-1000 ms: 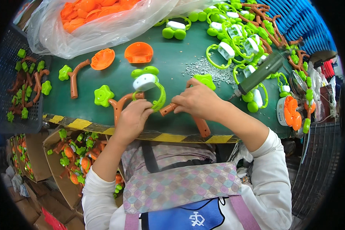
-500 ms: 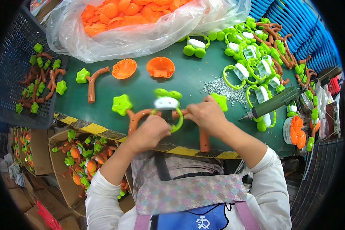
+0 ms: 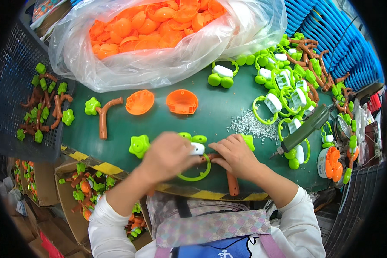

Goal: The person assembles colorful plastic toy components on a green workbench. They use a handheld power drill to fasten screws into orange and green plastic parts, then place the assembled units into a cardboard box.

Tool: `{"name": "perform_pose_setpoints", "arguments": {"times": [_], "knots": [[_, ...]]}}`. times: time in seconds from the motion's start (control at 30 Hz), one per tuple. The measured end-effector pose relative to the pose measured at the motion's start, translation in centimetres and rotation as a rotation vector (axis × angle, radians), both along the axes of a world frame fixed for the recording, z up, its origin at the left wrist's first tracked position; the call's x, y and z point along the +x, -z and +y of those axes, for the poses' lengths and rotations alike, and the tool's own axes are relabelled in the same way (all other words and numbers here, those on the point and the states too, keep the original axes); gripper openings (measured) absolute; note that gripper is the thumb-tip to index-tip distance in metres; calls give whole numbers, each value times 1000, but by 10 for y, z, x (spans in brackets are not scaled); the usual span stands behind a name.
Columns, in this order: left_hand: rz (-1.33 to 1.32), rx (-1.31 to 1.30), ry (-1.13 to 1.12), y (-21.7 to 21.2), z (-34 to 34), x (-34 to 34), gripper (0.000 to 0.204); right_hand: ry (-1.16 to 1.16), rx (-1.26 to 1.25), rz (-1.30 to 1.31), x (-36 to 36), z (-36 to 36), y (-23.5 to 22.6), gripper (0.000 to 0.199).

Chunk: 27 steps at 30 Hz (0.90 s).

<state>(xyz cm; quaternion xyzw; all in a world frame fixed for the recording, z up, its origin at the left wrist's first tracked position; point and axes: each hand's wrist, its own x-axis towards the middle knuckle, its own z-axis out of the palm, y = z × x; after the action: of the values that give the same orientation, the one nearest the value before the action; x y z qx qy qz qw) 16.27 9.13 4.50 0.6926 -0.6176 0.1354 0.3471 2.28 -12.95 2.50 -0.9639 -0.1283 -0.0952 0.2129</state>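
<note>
My left hand (image 3: pixel 167 157), slightly blurred, is closed over a green ring piece (image 3: pixel 201 175) with a white block and two green discs. Beneath that hand lies a brown plastic branch, mostly hidden, with a green star-shaped end (image 3: pixel 139 146) showing to its left. My right hand (image 3: pixel 237 157) grips a second brown branch (image 3: pixel 232 184), whose stem points toward me and whose green end (image 3: pixel 248 142) shows behind the fingers. Between my hands, that branch's arm meets the ring piece. Whether the parts are joined is hidden.
Two orange half shells (image 3: pixel 182 102) and a loose branch (image 3: pixel 102 122) lie farther back. A bag of orange shells (image 3: pixel 116 77) stands behind them. On the right are small metal screws (image 3: pixel 254 124), a green power screwdriver (image 3: pixel 303 131) and piled ring pieces. A dark basket (image 3: pixel 13 107) holds branches.
My left hand has risen from the ring's side onto its white block, and the ring piece has come down between the branches. My right hand keeps its branch. The view has tilted slightly.
</note>
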Motion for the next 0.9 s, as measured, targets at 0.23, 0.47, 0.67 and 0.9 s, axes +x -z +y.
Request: {"name": "perform_pose_setpoints", "arguments": {"times": [0.23,0.47,0.67,0.9], "knots": [[-25,-101,-429,-25,-74,245,35,-3,145,2,16,-13,-28,41],[-379,305,-847,-34,-139,376,79,-21,184,74,31,-37,-26,40],[-712,405,-921,-20,-136,385,40,-90,208,103,43,-33,-7,38],[-470,387,-332,-23,-72,341,17,-84,237,84,39,-37,-8,39]]}}
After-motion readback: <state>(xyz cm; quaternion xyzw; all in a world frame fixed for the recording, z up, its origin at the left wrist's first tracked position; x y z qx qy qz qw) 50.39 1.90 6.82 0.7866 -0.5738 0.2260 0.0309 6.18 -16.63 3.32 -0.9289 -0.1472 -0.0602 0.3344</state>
